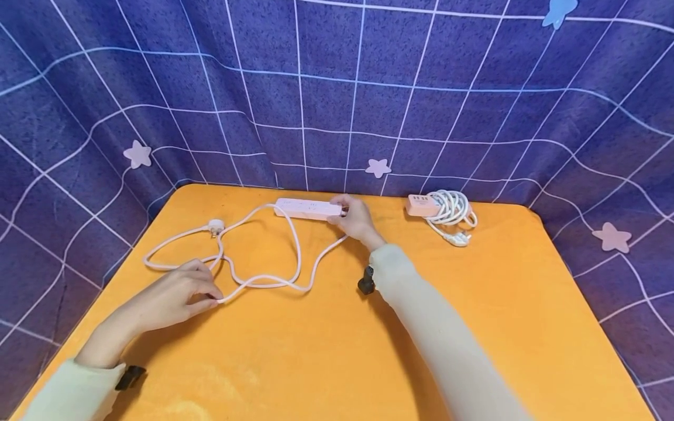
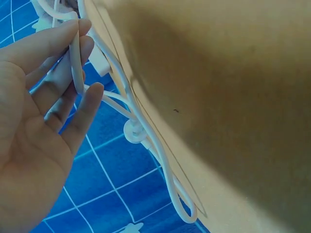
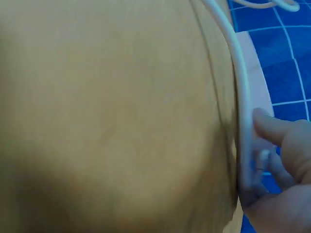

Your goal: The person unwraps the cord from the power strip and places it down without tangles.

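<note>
A pale pink power strip (image 1: 308,209) lies at the back of the orange table. My right hand (image 1: 355,217) grips its right end between thumb and fingers; the right wrist view shows the thumb on the strip (image 3: 255,77), with the white cord (image 3: 241,82) running past the palm. From that end the cord (image 1: 295,242) spreads over the table in loose loops. At the front left, my left hand (image 1: 176,292) pinches a length of it, and in the left wrist view the cord (image 2: 76,63) crosses the fingertips. The plug (image 1: 216,225) rests among the loops, behind the left hand.
To the right of my right hand lies a second pink power strip (image 1: 422,204), with its white cord (image 1: 450,207) bundled in a coil and its plug (image 1: 458,238) in front. A blue grid-patterned curtain (image 1: 326,105) with star shapes stands behind the orange table (image 1: 316,356) and at its sides.
</note>
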The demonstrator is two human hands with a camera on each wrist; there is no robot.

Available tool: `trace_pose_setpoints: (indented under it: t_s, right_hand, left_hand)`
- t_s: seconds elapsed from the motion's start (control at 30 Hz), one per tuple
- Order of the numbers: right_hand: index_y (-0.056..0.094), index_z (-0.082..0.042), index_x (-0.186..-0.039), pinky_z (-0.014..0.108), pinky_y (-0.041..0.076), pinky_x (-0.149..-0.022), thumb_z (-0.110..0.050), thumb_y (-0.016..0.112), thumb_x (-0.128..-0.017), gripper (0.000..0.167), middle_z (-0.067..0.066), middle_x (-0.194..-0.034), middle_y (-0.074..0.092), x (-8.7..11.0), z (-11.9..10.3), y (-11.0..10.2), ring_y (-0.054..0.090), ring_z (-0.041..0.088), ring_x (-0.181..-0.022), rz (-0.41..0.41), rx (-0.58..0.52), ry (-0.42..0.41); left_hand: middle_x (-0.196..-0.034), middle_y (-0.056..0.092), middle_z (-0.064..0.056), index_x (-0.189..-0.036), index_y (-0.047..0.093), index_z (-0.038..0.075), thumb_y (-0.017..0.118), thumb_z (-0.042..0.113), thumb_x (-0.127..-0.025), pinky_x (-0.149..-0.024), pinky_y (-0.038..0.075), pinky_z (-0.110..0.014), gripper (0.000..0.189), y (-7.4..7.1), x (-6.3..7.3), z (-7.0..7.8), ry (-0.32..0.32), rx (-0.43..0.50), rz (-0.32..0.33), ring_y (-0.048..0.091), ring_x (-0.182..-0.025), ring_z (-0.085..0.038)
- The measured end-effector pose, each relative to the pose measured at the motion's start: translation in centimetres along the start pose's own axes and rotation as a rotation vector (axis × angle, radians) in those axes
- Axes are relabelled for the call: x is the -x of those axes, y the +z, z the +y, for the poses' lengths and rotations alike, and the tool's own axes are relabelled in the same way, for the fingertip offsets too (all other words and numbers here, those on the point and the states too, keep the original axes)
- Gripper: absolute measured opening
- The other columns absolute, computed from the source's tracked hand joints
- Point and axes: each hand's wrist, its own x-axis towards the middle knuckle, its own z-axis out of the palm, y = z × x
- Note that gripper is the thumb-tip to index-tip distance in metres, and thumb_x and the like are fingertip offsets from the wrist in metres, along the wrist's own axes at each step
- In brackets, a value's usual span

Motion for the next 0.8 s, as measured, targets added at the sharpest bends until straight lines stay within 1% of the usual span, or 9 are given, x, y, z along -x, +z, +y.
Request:
trace_pose_setpoints:
  t_s: [0.1,0.17,0.27,0.33,0.47,0.57,0.67,0.8]
  right_hand:
    - [0.072,-0.004,-0.128,0.037,0.05,-0.104,-0.008,0.085,-0.089,0.041,0.011,-0.128,0.074,-0.1,-0.1,-0.6,0.067,0.028,-0.116,-0.065,0.147,-0.025]
    - [0.072,-0.005,-0.128,0.038,0.05,-0.101,-0.011,0.085,-0.09,0.041,0.011,-0.125,0.075,-0.1,-0.1,-1.0,0.066,0.028,-0.112,-0.095,0.226,-0.04]
    - [0.072,-0.005,-0.128,0.04,0.051,-0.096,-0.015,0.085,-0.09,0.041,0.012,-0.115,0.075,0.1,-0.3,-1.7,0.067,0.027,-0.105,-0.113,0.312,-0.043]
    - [0.071,-0.005,-0.129,0.04,0.052,-0.094,-0.018,0.086,-0.09,0.043,0.012,-0.109,0.076,0.2,-0.4,-1.9,0.068,0.026,-0.102,-0.117,0.343,-0.032]
    - [0.071,-0.005,-0.13,0.041,0.053,-0.095,-0.021,0.086,-0.09,0.046,0.011,-0.105,0.079,0.4,-0.6,-1.9,0.073,0.025,-0.1,-0.112,0.355,-0.018]
    - [0.072,-0.005,-0.128,0.041,0.053,-0.097,-0.02,0.086,-0.09,0.044,0.01,-0.105,0.08,0.5,-0.8,-1.2,0.075,0.024,-0.1,-0.085,0.346,-0.033]
    - [0.074,-0.006,-0.125,0.04,0.053,-0.097,-0.017,0.085,-0.09,0.038,0.01,-0.106,0.08,0.4,-0.9,-0.2,0.075,0.023,-0.1,-0.043,0.317,-0.039]
    - [0.076,-0.007,-0.12,0.037,0.055,-0.097,-0.011,0.082,-0.093,0.028,0.009,-0.108,0.08,0.2,-1.4,1.4,0.074,0.021,-0.102,-0.01,0.272,-0.043]
  left_hand:
    - [-0.09,0.062,0.021,-0.093,0.081,0.029,0.094,0.007,-0.075,-0.086,0.041,-0.018,0.031,0.1,0.3,-0.1,-0.012,0.001,-0.011,0.054,-0.095,-0.005]
    - [-0.091,0.064,0.023,-0.095,0.081,0.029,0.093,0.008,-0.076,-0.085,0.041,-0.017,0.031,0.2,0.5,-0.2,-0.028,0.002,-0.021,0.054,-0.095,-0.004]
    - [-0.093,0.067,0.025,-0.099,0.081,0.029,0.093,0.007,-0.076,-0.085,0.041,-0.016,0.033,0.3,0.9,-0.4,-0.042,0.003,-0.038,0.055,-0.095,-0.004]
    - [-0.093,0.068,0.025,-0.099,0.081,0.028,0.093,0.007,-0.076,-0.085,0.042,-0.016,0.034,0.3,1.2,-0.6,-0.037,-0.009,-0.043,0.055,-0.095,-0.004]
    - [-0.091,0.068,0.025,-0.096,0.081,0.027,0.094,0.005,-0.072,-0.084,0.043,-0.017,0.035,0.2,1.9,-1.2,-0.012,-0.052,-0.033,0.056,-0.092,-0.005]
    - [-0.089,0.067,0.025,-0.093,0.079,0.027,0.095,0.005,-0.07,-0.083,0.044,-0.018,0.036,0.2,2.3,-1.5,-0.008,-0.078,-0.023,0.057,-0.092,-0.005]
    - [-0.089,0.067,0.024,-0.09,0.078,0.028,0.095,0.005,-0.069,-0.084,0.044,-0.02,0.036,0.1,2.6,-1.7,-0.02,-0.094,-0.02,0.057,-0.092,-0.006]
    - [-0.088,0.069,0.021,-0.089,0.077,0.028,0.095,0.005,-0.069,-0.084,0.046,-0.023,0.036,-0.1,3.1,-1.9,-0.042,-0.106,-0.025,0.059,-0.094,-0.01]
